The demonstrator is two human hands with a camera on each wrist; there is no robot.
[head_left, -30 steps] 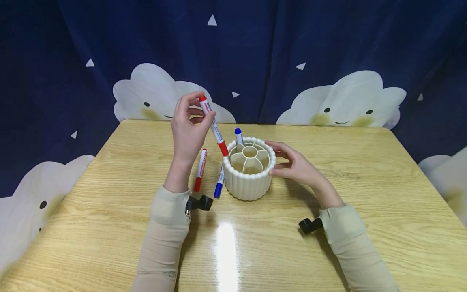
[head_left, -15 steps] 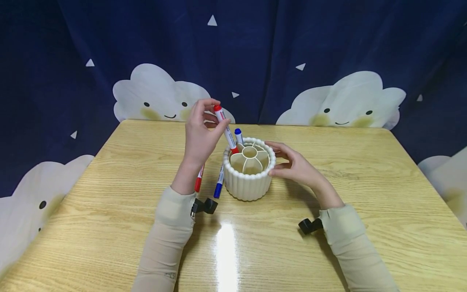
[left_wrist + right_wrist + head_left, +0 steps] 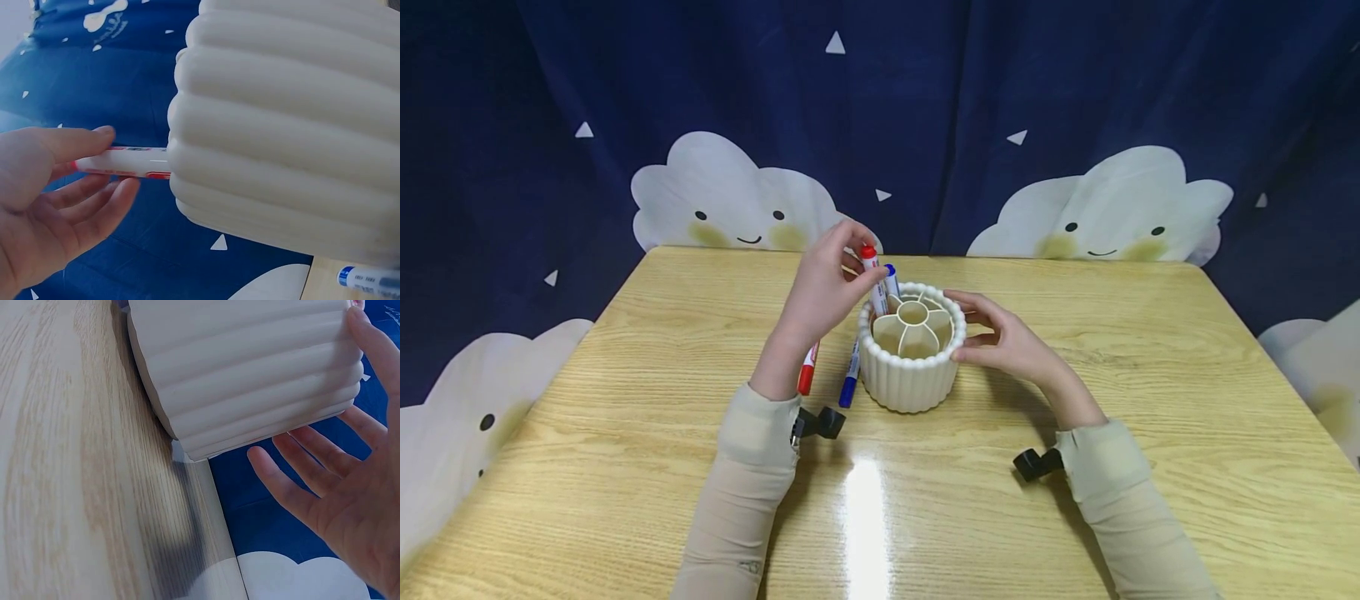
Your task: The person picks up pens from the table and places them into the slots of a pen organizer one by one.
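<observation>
A cream, ribbed pen holder (image 3: 910,382) with a beaded rim and inner dividers stands upright on the table. My left hand (image 3: 826,285) pinches a white marker with red ends (image 3: 878,293) near its top. The marker's lower end is inside a left compartment, hidden by the rim; the left wrist view shows its barrel (image 3: 134,164) entering the holder. Beside it, a blue-capped marker (image 3: 891,280) stands in the holder. My right hand (image 3: 1011,340) holds the holder's right side, thumb (image 3: 359,322) at the rim and fingers spread around the far side.
Left of the holder, a second red marker (image 3: 808,371) lies on the wooden table (image 3: 625,467), partly behind my left wrist. A blue marker (image 3: 850,379) lies against the holder's left side. A dark blue curtain (image 3: 910,125) with clouds hangs behind.
My left hand has moved right and down, bringing the red marker from outside the rim into the holder, now steeper and deeper. My right hand and the holder stay put.
</observation>
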